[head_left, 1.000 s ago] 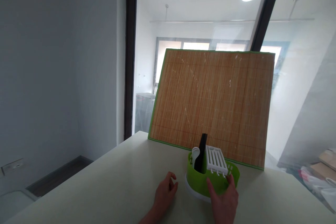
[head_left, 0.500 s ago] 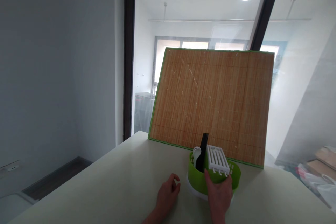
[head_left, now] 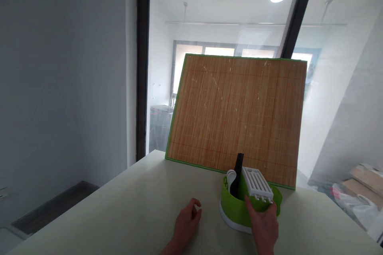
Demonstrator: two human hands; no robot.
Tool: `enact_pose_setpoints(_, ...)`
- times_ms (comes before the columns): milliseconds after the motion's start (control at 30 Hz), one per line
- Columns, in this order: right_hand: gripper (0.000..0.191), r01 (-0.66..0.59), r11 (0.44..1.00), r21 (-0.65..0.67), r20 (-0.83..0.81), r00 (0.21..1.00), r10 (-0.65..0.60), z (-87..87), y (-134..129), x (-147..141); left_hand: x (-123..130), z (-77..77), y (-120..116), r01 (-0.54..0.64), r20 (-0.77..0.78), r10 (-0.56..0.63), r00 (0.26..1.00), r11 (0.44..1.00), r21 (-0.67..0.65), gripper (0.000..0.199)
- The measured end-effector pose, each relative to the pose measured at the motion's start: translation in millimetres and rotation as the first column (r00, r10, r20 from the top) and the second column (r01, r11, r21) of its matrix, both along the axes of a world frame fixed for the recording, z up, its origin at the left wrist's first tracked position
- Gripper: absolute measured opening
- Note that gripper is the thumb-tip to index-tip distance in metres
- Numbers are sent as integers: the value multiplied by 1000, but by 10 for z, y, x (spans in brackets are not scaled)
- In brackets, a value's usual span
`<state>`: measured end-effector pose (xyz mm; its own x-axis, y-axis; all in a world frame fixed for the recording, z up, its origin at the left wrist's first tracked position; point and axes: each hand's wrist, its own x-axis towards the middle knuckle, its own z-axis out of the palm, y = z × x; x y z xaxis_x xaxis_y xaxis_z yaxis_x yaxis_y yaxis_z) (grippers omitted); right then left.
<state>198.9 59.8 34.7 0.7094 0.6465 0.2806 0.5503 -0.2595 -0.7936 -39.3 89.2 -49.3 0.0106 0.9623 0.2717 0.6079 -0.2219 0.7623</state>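
White table (head_left: pixel 134 207): is carrying green caddy (head_left: pixel 236 210). Inside: spoons (head_left: pixel 231 177) and black sticks (head_left: pixel 237 175) already standing; rack (head_left: pixel 257 184) sitting on top. Right hand (head_left: pixel 265 225): touching near wall, grip unclear. Left hand (head_left: pixel 187 220): lingering apart, loosely bent, holding nothing.

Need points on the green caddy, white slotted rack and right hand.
Green caddy (head_left: pixel 235 209): head view, front wall.
White slotted rack (head_left: pixel 257 183): head view, slotted top.
Right hand (head_left: pixel 265 223): head view, back of the hand.

The caddy (head_left: pixel 236 210): smooth plastic. Mat (head_left: pixel 236 107) behind caddy: wood-like, finely ribbed, glossy flecks. Bench (head_left: pixel 134 207) beneath caddy: smooth, slight sheen.
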Motion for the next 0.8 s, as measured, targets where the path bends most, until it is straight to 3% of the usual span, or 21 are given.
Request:
enact_pose_setpoints(233,98,64,994,-86,16,998,-63,-6,-60,618,-22,-27,36,23,-29,-23,999,1000,20,17)
enact_pose_setpoints(567,101,180,970,-164,103,981,-165,36,-19,1848,-44,-47,67,37,-42,-37,998,999,-8,22)
enact_pose_setpoints(800,97,262,962,-70,157,956,-249,16,78,2644,-64,-88,109,58,-42,-58,997,998,-14,25)
